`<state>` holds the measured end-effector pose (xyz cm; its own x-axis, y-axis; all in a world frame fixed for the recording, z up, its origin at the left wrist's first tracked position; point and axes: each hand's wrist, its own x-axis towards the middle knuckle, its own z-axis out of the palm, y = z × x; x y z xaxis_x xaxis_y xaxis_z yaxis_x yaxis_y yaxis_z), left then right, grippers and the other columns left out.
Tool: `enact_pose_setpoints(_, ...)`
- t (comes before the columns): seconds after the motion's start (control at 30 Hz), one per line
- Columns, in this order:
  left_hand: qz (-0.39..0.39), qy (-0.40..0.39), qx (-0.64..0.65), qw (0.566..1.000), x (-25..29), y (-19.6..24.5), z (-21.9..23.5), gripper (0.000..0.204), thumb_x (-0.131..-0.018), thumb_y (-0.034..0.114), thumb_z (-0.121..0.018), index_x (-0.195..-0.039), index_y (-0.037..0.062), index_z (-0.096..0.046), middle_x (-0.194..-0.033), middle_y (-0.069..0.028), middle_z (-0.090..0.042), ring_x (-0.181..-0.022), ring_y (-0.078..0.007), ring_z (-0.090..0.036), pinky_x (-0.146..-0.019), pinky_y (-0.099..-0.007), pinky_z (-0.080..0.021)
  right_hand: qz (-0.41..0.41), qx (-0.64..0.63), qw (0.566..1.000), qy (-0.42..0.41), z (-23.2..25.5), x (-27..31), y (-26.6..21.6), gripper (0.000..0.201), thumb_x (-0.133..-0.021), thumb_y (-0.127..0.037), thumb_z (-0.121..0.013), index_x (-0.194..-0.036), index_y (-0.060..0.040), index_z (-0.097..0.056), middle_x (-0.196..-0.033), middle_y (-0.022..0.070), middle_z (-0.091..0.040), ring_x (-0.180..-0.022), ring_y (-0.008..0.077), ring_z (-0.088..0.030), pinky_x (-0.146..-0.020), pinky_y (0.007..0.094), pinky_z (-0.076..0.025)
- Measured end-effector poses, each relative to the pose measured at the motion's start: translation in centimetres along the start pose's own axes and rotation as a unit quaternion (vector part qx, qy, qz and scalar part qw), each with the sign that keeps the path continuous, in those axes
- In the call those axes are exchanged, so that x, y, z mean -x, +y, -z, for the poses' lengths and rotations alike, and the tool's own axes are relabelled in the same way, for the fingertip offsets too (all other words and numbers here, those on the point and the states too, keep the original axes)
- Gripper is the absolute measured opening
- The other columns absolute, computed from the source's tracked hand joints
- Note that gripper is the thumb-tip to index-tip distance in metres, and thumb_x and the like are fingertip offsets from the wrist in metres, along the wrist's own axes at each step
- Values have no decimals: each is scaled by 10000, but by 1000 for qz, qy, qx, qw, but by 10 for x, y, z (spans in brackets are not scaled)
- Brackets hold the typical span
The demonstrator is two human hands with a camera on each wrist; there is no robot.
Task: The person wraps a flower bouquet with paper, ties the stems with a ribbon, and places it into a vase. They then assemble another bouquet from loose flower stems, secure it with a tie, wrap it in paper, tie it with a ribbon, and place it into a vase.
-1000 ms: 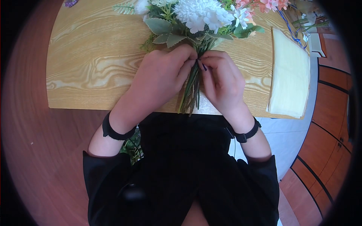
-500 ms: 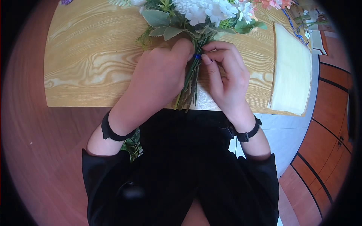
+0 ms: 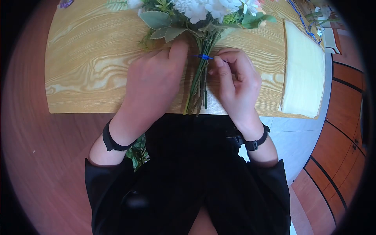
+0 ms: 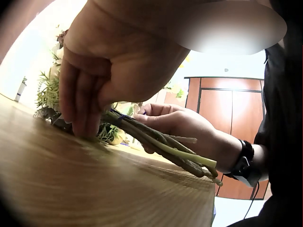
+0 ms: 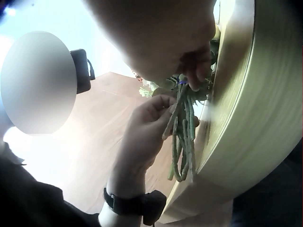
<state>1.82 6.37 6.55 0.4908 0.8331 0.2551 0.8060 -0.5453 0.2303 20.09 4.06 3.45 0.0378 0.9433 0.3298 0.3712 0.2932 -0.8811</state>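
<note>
A bunch of flowers with white blooms (image 3: 203, 8) lies on the wooden table, its green stems (image 3: 197, 86) towards the person. A blue tie (image 3: 204, 57) circles the stems below the leaves. My right hand (image 3: 239, 84) pinches the tie's right end between thumb and finger. My left hand (image 3: 154, 80) is left of the stems with fingers bent; a blue strand runs towards it, its fingertips hidden in the head view. In the left wrist view the left hand (image 4: 109, 56) is beside the stems (image 4: 165, 149); the right wrist view shows both hands near the tie (image 5: 182, 82).
A stack of pale yellow sheets (image 3: 303, 72) lies at the table's right side. Blue cords (image 3: 305, 25) and more stems are at the back right, a purple flower (image 3: 65, 3) at the back left. The table's front edge runs just past the stem ends.
My left hand has moved left, away from the stems, and the right hand slightly right. The blue tie now shows plainly, with strands stretched to both sides.
</note>
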Motion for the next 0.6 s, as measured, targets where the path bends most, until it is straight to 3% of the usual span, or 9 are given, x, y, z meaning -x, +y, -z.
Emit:
enact_pose_setpoints(0.07, 47, -12, 37, 998, 0, 1, 1, 141, -836, -12, -590, -945, 74, -564, -770, -122, -658, -687, -347, -645, -588, -440, -480, -18, -28, 999, 2, -1, 3, 3, 50, -900, 67, -600, -874, 29, -581, -863, 100, -626, -607, 142, -611, -543, 259, -471)
enact_pose_setpoints(0.23, 22, 29, 76, 996, 2, -1, -4, 124, -844, 5, -603, -939, 74, -564, -755, -110, -642, -679, -337, -633, -589, -427, -474, -64, -93, 993, 39, -2, 5, 5, 56, -919, 20, -618, -869, 22, -594, -811, 78, -621, -591, 106, -592, -528, 243, -448)
enact_pose_setpoints(0.3, 8, 44, 92, 995, 0, -2, -3, 116, -847, 13, -608, -937, 72, -564, -758, -109, -633, -678, -334, -627, -592, -423, -473, -100, -97, 990, 17, 0, 6, 5, 72, -920, -16, -641, -866, 10, -600, -725, 52, -597, -577, 82, -569, -518, 230, -424)
enact_pose_setpoints(0.5, 3, 3, 39, 999, -3, 2, 2, 103, -855, 37, -605, -925, 59, -533, -817, -124, -585, -719, -344, -577, -635, -434, -451, -119, -61, 991, -22, 6, 6, 6, 62, -920, -24, -644, -883, 3, -602, -664, 35, -567, -556, 68, -558, -504, 227, -410)
enact_pose_setpoints(0.6, -18, -18, 24, 999, -5, 5, 5, 86, -864, 30, -578, -919, 54, -516, -813, -135, -565, -747, -350, -553, -675, -439, -436, -160, -93, 983, 4, 2, 6, -1, 57, -926, -15, -631, -880, 1, -602, -657, 27, -570, -549, 66, -572, -491, 222, -406)
